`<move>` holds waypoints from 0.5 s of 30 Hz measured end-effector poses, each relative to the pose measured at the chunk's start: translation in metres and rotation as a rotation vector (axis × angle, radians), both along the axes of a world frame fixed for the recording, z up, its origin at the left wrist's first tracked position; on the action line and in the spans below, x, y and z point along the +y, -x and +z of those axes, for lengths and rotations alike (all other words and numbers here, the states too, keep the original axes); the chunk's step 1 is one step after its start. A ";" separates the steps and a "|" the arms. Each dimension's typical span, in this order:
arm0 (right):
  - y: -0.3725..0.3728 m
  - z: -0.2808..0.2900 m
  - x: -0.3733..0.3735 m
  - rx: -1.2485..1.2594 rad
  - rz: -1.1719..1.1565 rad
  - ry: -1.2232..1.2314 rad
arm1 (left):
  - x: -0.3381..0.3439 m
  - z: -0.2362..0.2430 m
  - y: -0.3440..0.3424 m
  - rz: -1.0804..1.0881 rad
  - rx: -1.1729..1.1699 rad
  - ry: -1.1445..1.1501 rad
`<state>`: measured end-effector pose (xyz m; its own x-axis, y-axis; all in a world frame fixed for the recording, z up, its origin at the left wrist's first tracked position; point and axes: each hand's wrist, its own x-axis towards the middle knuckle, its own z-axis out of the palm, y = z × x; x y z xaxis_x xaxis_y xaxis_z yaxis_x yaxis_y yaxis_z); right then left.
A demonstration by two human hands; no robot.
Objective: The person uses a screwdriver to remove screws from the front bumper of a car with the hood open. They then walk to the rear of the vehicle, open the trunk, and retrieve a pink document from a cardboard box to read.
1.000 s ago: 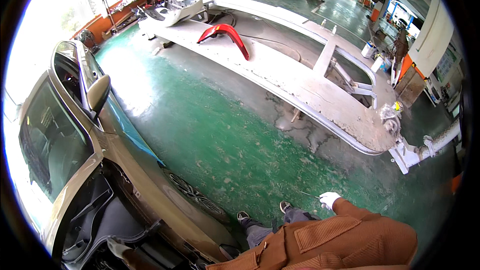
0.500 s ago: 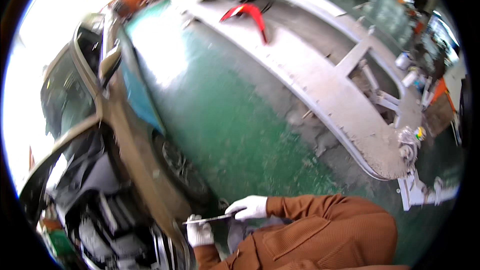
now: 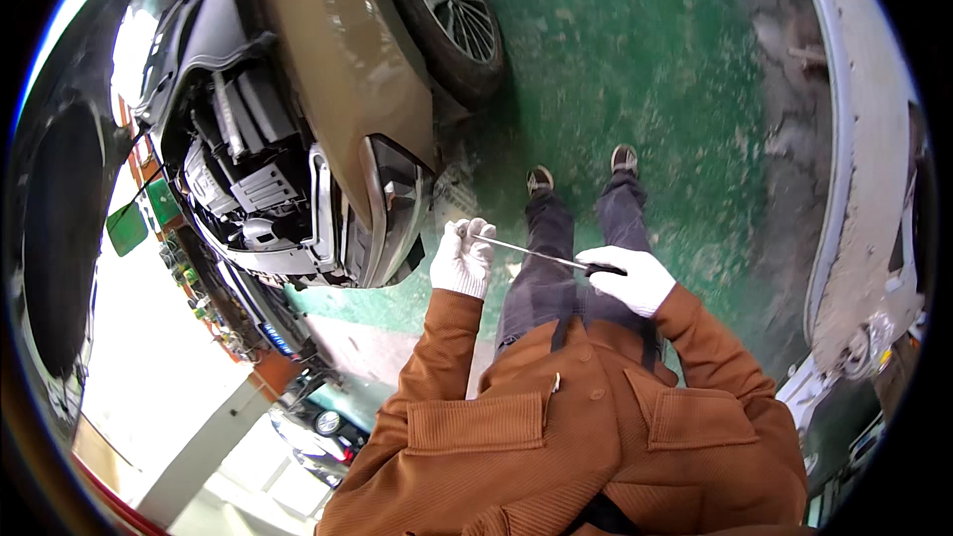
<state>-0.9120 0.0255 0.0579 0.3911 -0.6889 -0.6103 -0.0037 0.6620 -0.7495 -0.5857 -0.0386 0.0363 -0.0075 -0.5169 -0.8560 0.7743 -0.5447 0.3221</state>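
My right hand [image 3: 632, 281], in a white knit glove, is wrapped round the black handle of a screwdriver [image 3: 536, 253]. Its long thin metal shaft points left across my body. At the tip is my left hand [image 3: 463, 256], also gloved in white, with its fingers curled in. The shaft's end meets those fingers; whether they pinch it or hold something small is hidden. Left of my hands stands a brown car [image 3: 342, 69] with its hood raised and engine bay [image 3: 253, 174] uncovered. Its headlight [image 3: 399, 194] is the part nearest my left hand.
The car's front wheel [image 3: 452, 10] stands on the green floor [image 3: 615, 50] ahead of my feet. Along the right side runs a long pale metal frame [image 3: 874, 139]. Another car [image 3: 313, 437] shows at the lower left, beside a white pillar [image 3: 204, 447].
My view has swung down and left, so the car front and my legs now show. The screwdriver remains in my right hand; its tip, earlier past my left hand, now ends at those fingers.
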 end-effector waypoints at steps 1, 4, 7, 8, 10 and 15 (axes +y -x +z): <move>-0.003 -0.013 0.006 -0.028 -0.001 -0.103 | 0.006 -0.012 -0.005 -0.021 -0.022 -0.007; -0.019 -0.048 0.019 -0.095 -0.076 -0.191 | 0.019 -0.039 -0.013 -0.075 -0.044 0.014; -0.036 -0.082 0.025 -0.146 -0.092 -0.277 | 0.026 -0.063 -0.029 -0.176 -0.168 -0.034; -0.042 -0.096 0.029 -0.151 -0.102 -0.260 | 0.027 -0.073 -0.036 -0.190 -0.173 -0.059; -0.050 -0.120 0.030 -0.140 -0.060 -0.240 | 0.032 -0.091 -0.049 -0.208 -0.186 -0.106; -0.071 -0.184 0.037 -0.074 -0.097 0.001 | 0.035 -0.136 -0.061 -0.221 -0.322 -0.175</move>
<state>-0.8406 0.0630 -0.1261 0.3668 -0.7261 -0.5816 0.1160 0.6560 -0.7458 -0.5248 -0.0032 -0.0998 0.1807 -0.3800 -0.9071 0.5079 -0.7538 0.4170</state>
